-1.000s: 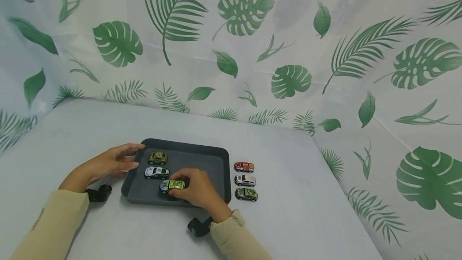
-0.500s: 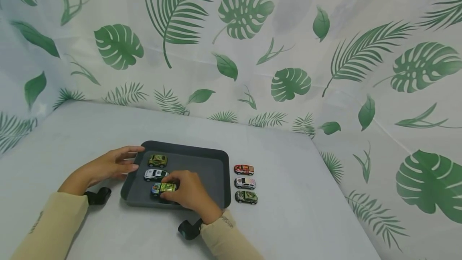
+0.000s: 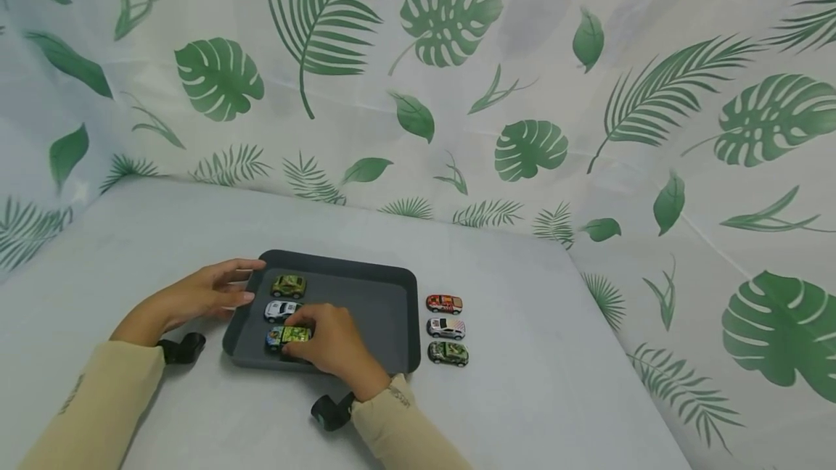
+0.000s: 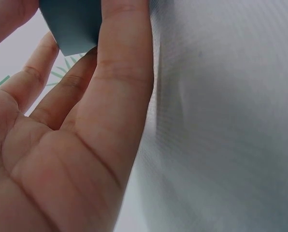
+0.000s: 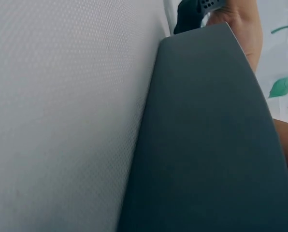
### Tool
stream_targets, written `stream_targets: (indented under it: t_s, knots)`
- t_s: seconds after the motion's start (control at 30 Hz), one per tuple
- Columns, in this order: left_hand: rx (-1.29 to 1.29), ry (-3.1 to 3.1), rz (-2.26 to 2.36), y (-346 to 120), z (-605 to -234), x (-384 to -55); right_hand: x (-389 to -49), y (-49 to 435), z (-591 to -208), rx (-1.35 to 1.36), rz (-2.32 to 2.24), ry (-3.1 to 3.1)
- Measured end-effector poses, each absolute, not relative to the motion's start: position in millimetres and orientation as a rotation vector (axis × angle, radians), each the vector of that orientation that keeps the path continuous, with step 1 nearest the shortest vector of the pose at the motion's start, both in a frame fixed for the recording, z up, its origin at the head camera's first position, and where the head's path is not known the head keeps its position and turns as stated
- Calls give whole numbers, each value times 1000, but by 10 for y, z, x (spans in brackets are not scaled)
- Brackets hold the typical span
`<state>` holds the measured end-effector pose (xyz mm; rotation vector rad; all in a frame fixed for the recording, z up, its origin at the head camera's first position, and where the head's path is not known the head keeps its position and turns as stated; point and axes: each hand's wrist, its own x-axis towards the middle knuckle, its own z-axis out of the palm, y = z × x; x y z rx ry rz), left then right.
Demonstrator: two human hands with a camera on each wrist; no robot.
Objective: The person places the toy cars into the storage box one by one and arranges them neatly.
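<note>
In the head view a dark grey tray [image 3: 366, 318] lies on the white table. My right hand [image 3: 336, 343] pinches a green-and-blue toy car [image 3: 276, 338] low over the tray's front left part, its fingers hiding the car's right end. Just behind that car stands a white toy car [image 3: 277, 309], partly covered by the same fingers. An olive-green toy car [image 3: 288, 285] sits farther back in the row. My left hand [image 3: 199, 292] rests its fairly straight fingers and thumb against the tray's left edge. The left wrist view shows those fingers [image 4: 120, 63] along the tray wall [image 4: 76, 26].
To the right of the tray, a red toy car [image 3: 444, 303], a silver-white toy car [image 3: 447, 328] and a camouflage toy car [image 3: 448, 354] stand in a column on the table [image 3: 522, 397]. A leaf-printed cloth [image 3: 366, 114] hangs behind and at the sides.
My right hand has moved left across the tray with the green-and-blue toy car, bringing it under the white and olive ones in the head view. My left hand stays at the tray's edge.
</note>
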<state>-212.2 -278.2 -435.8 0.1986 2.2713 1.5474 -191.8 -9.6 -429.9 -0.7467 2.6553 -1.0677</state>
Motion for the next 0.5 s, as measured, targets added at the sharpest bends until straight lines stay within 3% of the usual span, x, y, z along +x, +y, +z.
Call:
stream_targets:
  t_s: [0.5]
  knots:
    - [231,2247,1571,-2795,-4370,-2132,-1887,-268,-4307,-796,-969,2738]
